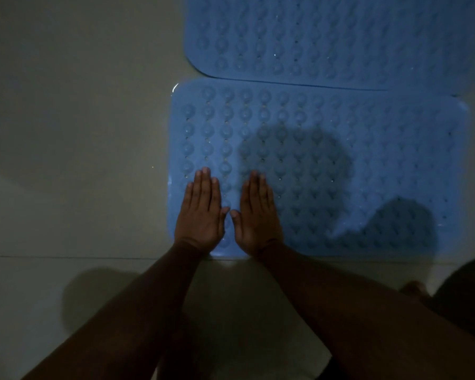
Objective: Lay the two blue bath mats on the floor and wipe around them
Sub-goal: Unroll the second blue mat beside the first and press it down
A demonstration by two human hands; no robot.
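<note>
- Both hands, left hand (200,212) and right hand (257,215), lie flat, fingers straight and together, on the near mat (340,165) at its near-left corner.
- Best press outward so it seats flat on the floor (80,133).
- The far mat (340,37) lies just beyond, edges meeting.

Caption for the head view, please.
Left hand and right hand press flat on the near blue mat; the far mat lies beyond.

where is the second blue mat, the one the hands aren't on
In the head view the far mat lies flat on the floor at upper right, its near edge against the far edge of the near mat.
</note>
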